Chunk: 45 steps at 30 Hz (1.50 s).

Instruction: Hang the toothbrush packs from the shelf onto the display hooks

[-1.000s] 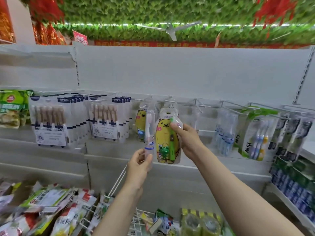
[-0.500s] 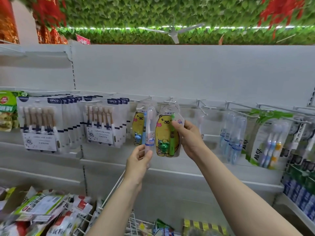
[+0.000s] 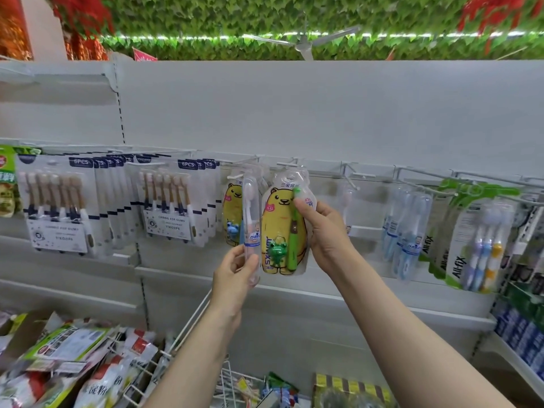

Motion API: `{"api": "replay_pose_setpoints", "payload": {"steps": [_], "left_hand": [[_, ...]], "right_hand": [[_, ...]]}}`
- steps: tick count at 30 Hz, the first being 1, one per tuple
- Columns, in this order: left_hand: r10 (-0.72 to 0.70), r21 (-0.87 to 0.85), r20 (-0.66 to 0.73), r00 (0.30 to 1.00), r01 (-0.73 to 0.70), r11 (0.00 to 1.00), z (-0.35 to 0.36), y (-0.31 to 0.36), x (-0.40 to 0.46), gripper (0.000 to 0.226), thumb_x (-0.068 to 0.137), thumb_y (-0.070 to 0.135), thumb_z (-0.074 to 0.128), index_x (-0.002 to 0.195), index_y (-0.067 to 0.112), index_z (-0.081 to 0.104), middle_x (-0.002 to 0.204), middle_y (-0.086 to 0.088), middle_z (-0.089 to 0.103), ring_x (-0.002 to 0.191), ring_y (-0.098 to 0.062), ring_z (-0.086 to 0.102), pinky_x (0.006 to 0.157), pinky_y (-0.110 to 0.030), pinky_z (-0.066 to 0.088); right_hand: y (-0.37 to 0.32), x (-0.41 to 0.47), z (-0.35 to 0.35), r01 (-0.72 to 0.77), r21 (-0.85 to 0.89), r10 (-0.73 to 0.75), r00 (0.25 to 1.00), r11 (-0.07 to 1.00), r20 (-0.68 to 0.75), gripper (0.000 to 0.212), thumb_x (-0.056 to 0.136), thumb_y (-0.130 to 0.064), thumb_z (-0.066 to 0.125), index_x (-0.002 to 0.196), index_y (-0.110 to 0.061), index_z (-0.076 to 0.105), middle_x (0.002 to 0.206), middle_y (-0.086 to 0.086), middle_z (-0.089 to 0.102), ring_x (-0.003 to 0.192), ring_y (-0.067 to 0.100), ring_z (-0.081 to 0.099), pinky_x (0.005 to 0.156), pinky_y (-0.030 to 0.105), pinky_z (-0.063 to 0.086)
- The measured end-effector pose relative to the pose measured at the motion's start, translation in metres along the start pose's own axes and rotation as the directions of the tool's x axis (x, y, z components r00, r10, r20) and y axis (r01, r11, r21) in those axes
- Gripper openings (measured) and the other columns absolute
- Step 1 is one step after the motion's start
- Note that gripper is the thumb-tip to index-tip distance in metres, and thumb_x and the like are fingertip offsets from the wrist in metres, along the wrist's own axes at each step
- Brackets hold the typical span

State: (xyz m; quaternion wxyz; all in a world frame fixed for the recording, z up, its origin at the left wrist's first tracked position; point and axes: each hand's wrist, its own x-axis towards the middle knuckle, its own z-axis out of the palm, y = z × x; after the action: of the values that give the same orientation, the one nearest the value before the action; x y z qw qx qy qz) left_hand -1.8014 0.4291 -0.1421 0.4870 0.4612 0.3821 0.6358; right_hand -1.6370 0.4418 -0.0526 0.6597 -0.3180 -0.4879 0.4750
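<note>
Right hand [image 3: 326,237]: my grip here is curled round the right edge of the yellow bear pack [image 3: 284,231], thumb on its front near the top, fingers behind it.
Yellow bear pack: it carries a green toothbrush and a green frog charm; it sits upright, its top right at the display hook [image 3: 290,165]. I cannot tell whether the hole is on the wire.
Left hand [image 3: 235,278]: my grip pinches the lower end of the clear toothbrush pack [image 3: 251,225], fingers closed on it.
Clear toothbrush pack: slim, see-through, one white-headed brush inside; held upright just left of the bear pack, its top up near the hook rail. It covers part of a second bear pack [image 3: 232,210] that hangs behind it.
Six-piece packs [image 3: 164,207]: two rows hang on hooks to the left, marked 6PCS.
Far right: blue brush packs [image 3: 406,231] hang on their hooks, then green-edged All-fix packs [image 3: 471,245] beyond them.
Back panel [image 3: 294,113]: plain white, behind the rail.
Near left: snack bags [image 3: 67,363] lie in a wire rack low in view.
Overhead: green leaf trim [image 3: 235,16] with red leaves at both ends.
</note>
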Motion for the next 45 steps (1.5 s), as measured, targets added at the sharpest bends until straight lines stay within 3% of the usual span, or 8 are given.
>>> {"api": "replay_pose_setpoints", "payload": {"steps": [13, 22, 25, 28, 30, 33, 36, 45], "left_hand": [[-0.017, 0.038, 0.031, 0.999, 0.015, 0.999, -0.005, 0.004, 0.012, 0.028, 0.094, 0.017, 0.065, 0.122, 0.020, 0.063, 0.105, -0.005, 0.069, 0.099, -0.020, 0.063, 0.098, -0.050, 0.051], [-0.010, 0.007, 0.053, 0.999, 0.009, 1.000, -0.007, 0.007, 0.015, 0.021, 0.094, 0.017, 0.065, 0.114, 0.024, 0.065, 0.101, -0.003, 0.069, 0.094, -0.018, 0.062, 0.092, -0.043, 0.052], [-0.011, 0.004, 0.051, 0.999, 0.010, 1.000, -0.007, 0.008, 0.012, 0.022, 0.094, 0.018, 0.065, 0.115, 0.024, 0.064, 0.103, -0.003, 0.069, 0.096, -0.018, 0.062, 0.092, -0.043, 0.053], [-0.014, -0.001, 0.039, 0.999, 0.014, 1.000, -0.007, 0.010, 0.009, 0.024, 0.095, 0.018, 0.064, 0.118, 0.022, 0.063, 0.104, -0.003, 0.069, 0.096, -0.017, 0.062, 0.089, -0.039, 0.053], [-0.012, -0.001, 0.031, 0.999, 0.012, 1.000, -0.007, 0.012, 0.008, 0.024, 0.095, 0.018, 0.063, 0.119, 0.022, 0.062, 0.106, -0.003, 0.069, 0.097, -0.018, 0.063, 0.088, -0.039, 0.054], [-0.003, 0.006, 0.031, 1.000, 0.003, 1.000, -0.010, 0.014, 0.004, 0.023, 0.096, 0.019, 0.063, 0.118, 0.023, 0.062, 0.109, -0.004, 0.069, 0.100, -0.020, 0.064, 0.086, -0.038, 0.056], [0.011, 0.003, 0.057, 0.998, -0.012, 1.000, -0.018, 0.015, 0.001, 0.021, 0.096, 0.016, 0.063, 0.116, 0.023, 0.064, 0.105, -0.005, 0.068, 0.094, -0.019, 0.062, 0.080, -0.035, 0.054], [-0.037, -0.018, 0.180, 0.983, 0.041, 0.999, -0.053, 0.019, 0.008, 0.016, 0.097, 0.014, 0.061, 0.107, 0.023, 0.069, 0.094, -0.005, 0.065, 0.089, -0.020, 0.055, 0.078, -0.039, 0.046]], "right_hand": [[-0.002, 0.031, 0.000, -0.130, -0.138, 0.106, 0.980, 0.982, -0.168, 0.010, 0.091, -0.022, 0.072, 0.097, -0.015, 0.069, 0.086, 0.000, 0.075, 0.076, 0.014, 0.070, 0.058, 0.023, 0.053], [0.003, 0.032, -0.002, -0.169, -0.167, 0.133, 0.969, 0.971, -0.210, 0.016, 0.090, -0.028, 0.073, 0.099, -0.016, 0.068, 0.087, -0.002, 0.073, 0.077, 0.010, 0.068, 0.063, 0.025, 0.049], [0.006, 0.029, -0.001, -0.090, -0.227, 0.014, 0.949, 0.970, -0.316, 0.044, 0.086, -0.032, 0.078, 0.120, -0.013, 0.058, 0.108, -0.001, 0.066, 0.090, 0.006, 0.062, 0.067, 0.020, 0.045], [0.007, 0.020, 0.007, 0.051, -0.377, -0.223, 0.876, 0.925, -0.428, 0.044, 0.084, -0.036, 0.079, 0.116, -0.018, 0.054, 0.105, -0.003, 0.061, 0.092, 0.006, 0.059, 0.071, 0.016, 0.043], [0.005, 0.013, 0.016, 0.090, -0.411, -0.255, 0.895, 0.907, -0.367, 0.032, 0.086, -0.034, 0.077, 0.107, -0.018, 0.059, 0.098, -0.004, 0.065, 0.089, 0.008, 0.062, 0.074, 0.017, 0.047], [0.002, 0.004, 0.033, 0.081, -0.412, -0.136, 0.985, 0.907, -0.106, 0.023, 0.089, -0.033, 0.074, 0.104, -0.017, 0.068, 0.096, -0.003, 0.070, 0.088, 0.007, 0.065, 0.074, 0.019, 0.048], [0.005, 0.000, 0.051, 0.072, -0.414, -0.061, 0.997, 0.908, 0.038, 0.023, 0.089, -0.034, 0.073, 0.106, -0.019, 0.072, 0.099, -0.005, 0.072, 0.092, 0.005, 0.065, 0.075, 0.017, 0.046], [0.017, -0.003, 0.084, 0.082, -0.392, -0.070, 0.996, 0.916, 0.046, 0.012, 0.089, -0.024, 0.074, 0.099, -0.018, 0.073, 0.088, -0.003, 0.070, 0.075, -0.001, 0.063, 0.065, 0.010, 0.049]]}}
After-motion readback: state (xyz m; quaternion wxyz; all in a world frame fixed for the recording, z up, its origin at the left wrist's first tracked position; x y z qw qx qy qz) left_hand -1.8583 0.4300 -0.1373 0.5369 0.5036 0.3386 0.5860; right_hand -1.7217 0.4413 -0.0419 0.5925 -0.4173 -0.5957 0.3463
